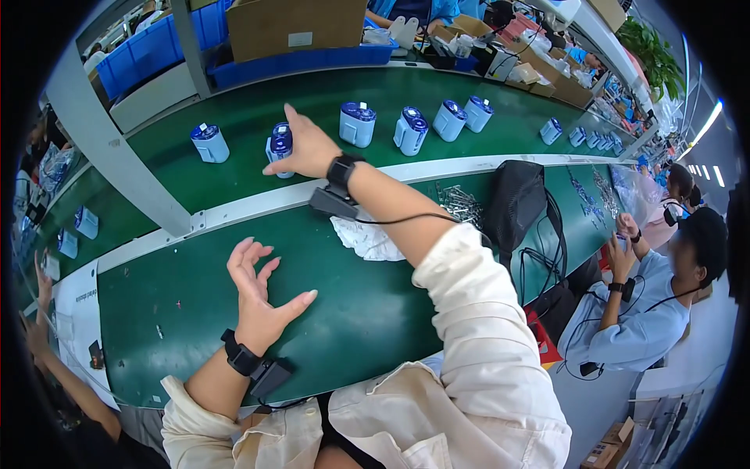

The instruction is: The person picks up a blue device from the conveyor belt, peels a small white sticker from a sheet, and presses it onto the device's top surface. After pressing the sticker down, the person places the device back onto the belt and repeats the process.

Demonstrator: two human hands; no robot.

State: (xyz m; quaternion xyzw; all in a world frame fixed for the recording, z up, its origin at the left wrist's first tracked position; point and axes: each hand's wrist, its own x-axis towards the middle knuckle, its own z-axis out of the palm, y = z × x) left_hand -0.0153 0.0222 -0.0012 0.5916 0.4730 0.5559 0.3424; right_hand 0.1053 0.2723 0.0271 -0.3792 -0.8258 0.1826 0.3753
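My right hand [311, 150] reaches over the white rail to a light-blue device with a dark-blue top [279, 147] on the green conveyor belt [258, 117]. Its thumb and a finger are spread wide on either side of the device; whether they touch it I cannot tell. Over the green worktop [187, 313] my left hand [258, 301] hovers with fingers apart and nothing in it. A similar device [209, 144] stands to the left on the belt, and others, such as this device [358, 125], line up to the right.
A crumpled white cloth [366, 238], a heap of small metal parts [461, 205] and a black bag [516, 199] with cables lie on the worktop. A metal post [125, 148] rises at the left. A co-worker [641, 313] sits at the right; another person's arm [74, 383] shows at the left.
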